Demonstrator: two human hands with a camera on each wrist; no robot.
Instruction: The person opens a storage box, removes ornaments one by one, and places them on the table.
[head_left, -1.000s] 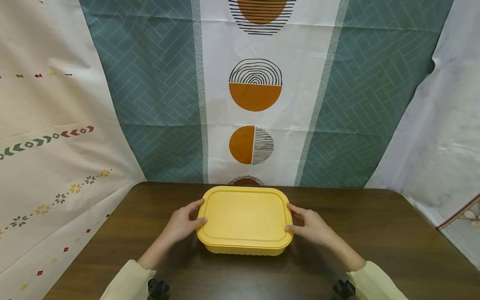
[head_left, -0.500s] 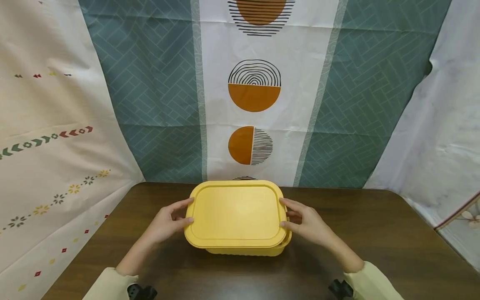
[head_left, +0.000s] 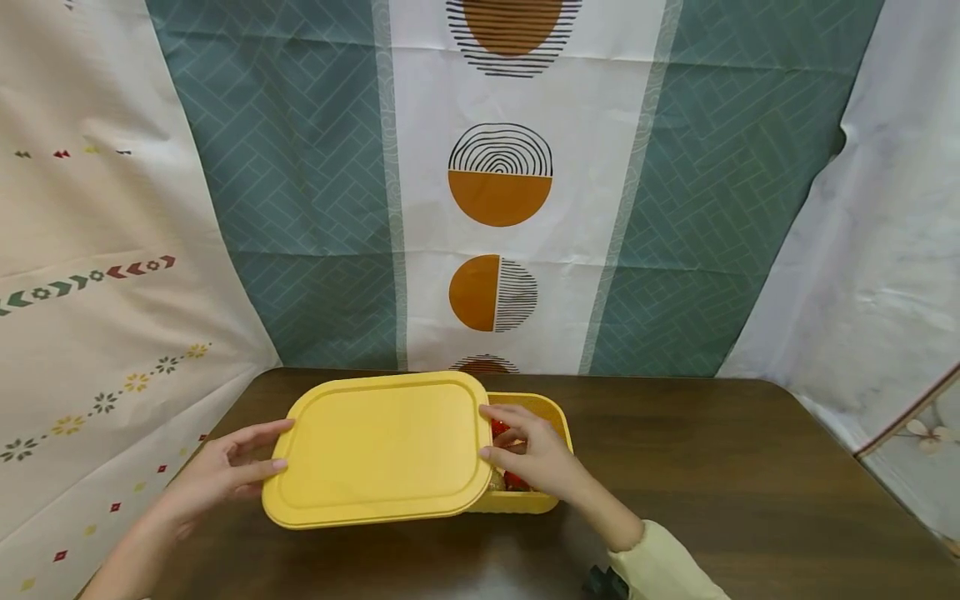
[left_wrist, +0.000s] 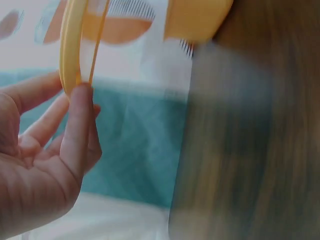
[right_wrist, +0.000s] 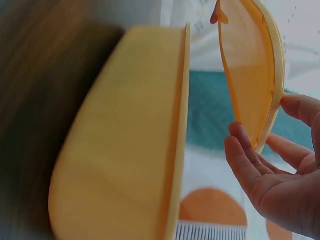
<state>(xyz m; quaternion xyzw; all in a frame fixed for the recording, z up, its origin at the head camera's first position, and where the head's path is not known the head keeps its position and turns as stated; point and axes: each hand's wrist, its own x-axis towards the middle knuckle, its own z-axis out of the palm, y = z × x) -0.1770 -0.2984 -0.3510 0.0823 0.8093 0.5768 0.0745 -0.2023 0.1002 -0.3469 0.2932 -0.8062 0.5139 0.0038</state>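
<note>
A yellow rounded-rectangle lid (head_left: 382, 450) is held up between both hands, tilted slightly in the head view. My left hand (head_left: 225, 467) pinches its left end between thumb and fingers, seen close in the left wrist view, where the lid's rim (left_wrist: 71, 45) stands edge-on. My right hand (head_left: 536, 454) grips the lid's right end. In the right wrist view the lid (right_wrist: 252, 65) is apart from the yellow box (right_wrist: 120, 135) and above it. That box (head_left: 551, 408) stands on the table, partly hidden behind lid and right hand. Red and brownish items show inside; their kind is unclear.
The dark brown wooden table (head_left: 712, 467) extends to both sides of the box. Behind it hangs a green and white patterned cloth (head_left: 498, 200). Pale cloths hang at the left (head_left: 90, 333) and right (head_left: 862, 317).
Both hands have lifted the lid off the box and carried it left. The box's right part and some of its contents are now uncovered; the box stays on the table.
</note>
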